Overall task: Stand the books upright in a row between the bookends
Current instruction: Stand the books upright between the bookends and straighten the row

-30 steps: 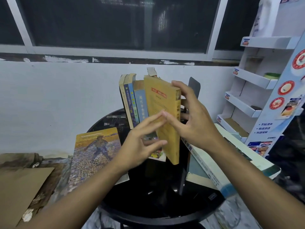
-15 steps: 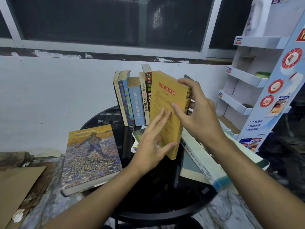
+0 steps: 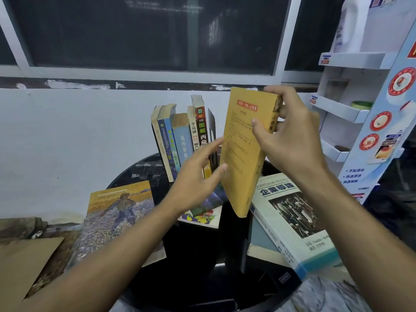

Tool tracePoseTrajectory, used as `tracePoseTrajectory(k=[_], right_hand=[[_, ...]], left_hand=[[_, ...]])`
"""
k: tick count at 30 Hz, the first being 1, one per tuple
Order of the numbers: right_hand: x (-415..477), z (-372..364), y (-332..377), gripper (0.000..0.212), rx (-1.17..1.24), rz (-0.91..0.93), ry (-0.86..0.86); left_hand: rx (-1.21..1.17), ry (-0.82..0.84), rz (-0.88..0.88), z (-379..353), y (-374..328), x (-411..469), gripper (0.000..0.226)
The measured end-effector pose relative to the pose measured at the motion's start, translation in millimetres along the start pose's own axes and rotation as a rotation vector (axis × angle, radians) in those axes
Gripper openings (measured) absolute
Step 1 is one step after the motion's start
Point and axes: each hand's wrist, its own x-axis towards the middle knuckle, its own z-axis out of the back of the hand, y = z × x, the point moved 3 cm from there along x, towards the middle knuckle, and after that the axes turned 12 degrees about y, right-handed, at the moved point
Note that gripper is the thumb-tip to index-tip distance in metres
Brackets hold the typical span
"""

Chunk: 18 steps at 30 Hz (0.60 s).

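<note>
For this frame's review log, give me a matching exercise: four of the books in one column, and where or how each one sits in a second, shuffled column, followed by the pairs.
Things
1. yellow paperback book
2. book with a painted figure cover
3. white and teal business textbook
4. red-spined book

States
A. upright at the row's right end, next to the dark metal bookend
B. cover up at the left of the round black table
C. gripped off the table by the right hand
D. cover up at the table's right side

Pairs: 1-C, 2-B, 3-D, 4-A
</note>
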Motion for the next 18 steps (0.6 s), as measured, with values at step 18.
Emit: tracePoseTrajectory(k=[18], right_hand=[[58,-4,-18,0.045,-0.111,-0.027,0.061]], left_hand=[[0.794,-0.126,0.269,79,45,120,0.067]])
